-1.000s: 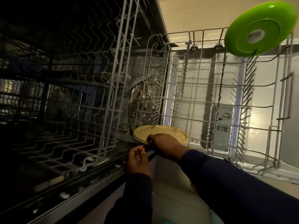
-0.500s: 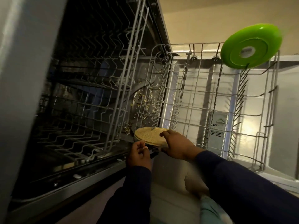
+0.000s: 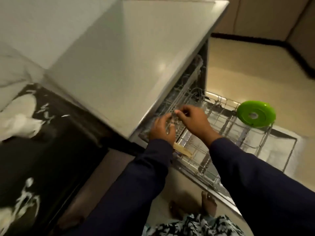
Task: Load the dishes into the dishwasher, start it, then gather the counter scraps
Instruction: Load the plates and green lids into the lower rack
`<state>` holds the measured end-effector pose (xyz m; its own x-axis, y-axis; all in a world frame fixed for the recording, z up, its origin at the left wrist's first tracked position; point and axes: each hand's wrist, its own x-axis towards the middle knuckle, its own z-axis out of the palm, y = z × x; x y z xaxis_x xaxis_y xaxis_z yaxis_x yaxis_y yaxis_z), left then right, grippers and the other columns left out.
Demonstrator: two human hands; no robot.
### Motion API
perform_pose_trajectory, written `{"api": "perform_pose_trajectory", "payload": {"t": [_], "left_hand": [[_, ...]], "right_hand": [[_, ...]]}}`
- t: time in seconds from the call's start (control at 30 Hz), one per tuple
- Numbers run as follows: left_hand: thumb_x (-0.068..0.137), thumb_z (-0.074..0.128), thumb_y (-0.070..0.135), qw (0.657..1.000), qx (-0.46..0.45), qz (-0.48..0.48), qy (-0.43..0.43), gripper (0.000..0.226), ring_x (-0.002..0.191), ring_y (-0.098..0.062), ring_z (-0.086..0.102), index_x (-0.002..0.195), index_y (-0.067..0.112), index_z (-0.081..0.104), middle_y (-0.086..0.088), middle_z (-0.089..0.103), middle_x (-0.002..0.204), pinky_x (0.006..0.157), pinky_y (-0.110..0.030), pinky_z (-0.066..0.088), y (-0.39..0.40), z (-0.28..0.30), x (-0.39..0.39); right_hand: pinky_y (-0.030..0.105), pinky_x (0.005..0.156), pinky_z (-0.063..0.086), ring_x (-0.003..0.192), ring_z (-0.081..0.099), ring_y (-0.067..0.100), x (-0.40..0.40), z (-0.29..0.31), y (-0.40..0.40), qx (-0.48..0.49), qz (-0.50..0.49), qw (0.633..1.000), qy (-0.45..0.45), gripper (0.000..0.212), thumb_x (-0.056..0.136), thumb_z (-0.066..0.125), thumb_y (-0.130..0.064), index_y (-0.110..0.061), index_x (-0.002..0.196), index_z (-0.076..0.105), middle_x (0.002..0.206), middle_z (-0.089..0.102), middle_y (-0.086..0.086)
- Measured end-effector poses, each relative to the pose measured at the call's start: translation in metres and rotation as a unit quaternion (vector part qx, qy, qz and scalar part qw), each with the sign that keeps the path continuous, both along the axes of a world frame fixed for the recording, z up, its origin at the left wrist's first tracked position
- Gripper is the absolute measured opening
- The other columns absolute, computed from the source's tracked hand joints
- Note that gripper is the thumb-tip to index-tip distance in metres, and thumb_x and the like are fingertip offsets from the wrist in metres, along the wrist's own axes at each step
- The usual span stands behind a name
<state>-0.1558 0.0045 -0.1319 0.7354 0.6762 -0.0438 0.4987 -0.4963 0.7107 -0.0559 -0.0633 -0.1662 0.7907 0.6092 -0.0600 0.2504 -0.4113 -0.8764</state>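
I look down from above at the open dishwasher (image 3: 129, 68). Its upper rack (image 3: 179, 101) sticks out a little under the top panel. My left hand (image 3: 161, 129) has its fingers curled over the rack's front wires. My right hand (image 3: 193, 122) pinches the same front edge just to the right. The picture is blurred there. Below, the lower rack (image 3: 283, 150) is pulled out. A green plate (image 3: 255, 114) stands on edge at its far side. A tan plate (image 3: 182, 151) shows its rim at the near left, partly hidden by my left sleeve.
A black counter (image 3: 56, 150) lies to the left with white scraps (image 3: 22, 124) on it. The open dishwasher door (image 3: 209, 188) reaches out over the beige floor, where my bare feet (image 3: 208, 203) stand close to it.
The view has risen from inside the dishwasher to above it. Both hands have left the tan plate in the lower rack and moved up to the upper rack's front edge.
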Motion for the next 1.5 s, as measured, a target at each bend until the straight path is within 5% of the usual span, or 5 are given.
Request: {"api": "perform_pose_trajectory", "payload": {"t": [0.57, 0.87, 1.17, 1.33, 1.5], "left_hand": [[0.085, 0.057, 0.008, 0.928, 0.164, 0.291, -0.167, 0.045, 0.124, -0.021, 0.046, 0.13, 0.009, 0.048, -0.011, 0.049, 0.133, 0.105, -0.026, 0.033, 0.145, 0.219, -0.275], [0.087, 0.057, 0.011, 0.862, 0.186, 0.444, -0.157, 0.047, 0.123, -0.024, 0.047, 0.132, 0.006, 0.044, -0.013, 0.047, 0.135, 0.104, -0.029, 0.035, 0.206, 0.238, -0.536], [0.087, 0.056, 0.009, 0.775, 0.076, 0.597, -0.19, 0.041, 0.121, -0.024, 0.051, 0.127, 0.006, 0.049, -0.012, 0.053, 0.131, 0.105, -0.035, 0.039, 0.237, 0.205, -0.686], [0.086, 0.057, 0.01, 0.76, 0.044, 0.623, -0.178, 0.041, 0.118, -0.025, 0.053, 0.126, 0.006, 0.049, -0.014, 0.056, 0.128, 0.104, -0.037, 0.039, 0.251, 0.186, -0.716], [0.086, 0.058, 0.009, 0.758, 0.04, 0.623, -0.189, 0.041, 0.119, -0.027, 0.052, 0.126, 0.002, 0.048, -0.015, 0.054, 0.129, 0.103, -0.037, 0.039, 0.265, 0.174, -0.73]], "right_hand": [[0.002, 0.057, 0.043, 0.06, 0.059, -0.005, -0.234, 0.223, 0.206, 0.203, 0.251, 0.945, -0.054, 0.023, 0.093, 0.054, -0.029, -0.008, 0.092, 0.066, 0.078, 0.066, 0.003], [0.016, 0.061, 0.035, 0.083, 0.059, 0.017, -0.473, 0.26, 0.301, 0.23, 0.375, 0.894, -0.091, 0.018, 0.092, 0.056, -0.024, -0.01, 0.096, 0.065, 0.084, 0.064, 0.005], [0.037, 0.08, 0.049, 0.09, 0.057, 0.025, -0.621, 0.217, 0.35, -0.066, 0.526, 0.847, -0.041, 0.029, 0.086, 0.062, -0.019, -0.006, 0.11, 0.054, 0.105, 0.06, 0.015], [0.032, 0.091, 0.045, 0.117, 0.053, 0.032, -0.654, 0.189, 0.353, -0.187, 0.587, 0.77, -0.169, 0.035, 0.096, 0.043, -0.014, -0.008, 0.129, 0.054, 0.125, 0.058, 0.016], [0.033, 0.095, 0.042, 0.119, 0.05, 0.034, -0.68, 0.182, 0.381, -0.16, 0.533, 0.796, -0.239, 0.037, 0.092, 0.05, -0.015, 0.005, 0.123, 0.051, 0.128, 0.053, 0.022]]}}
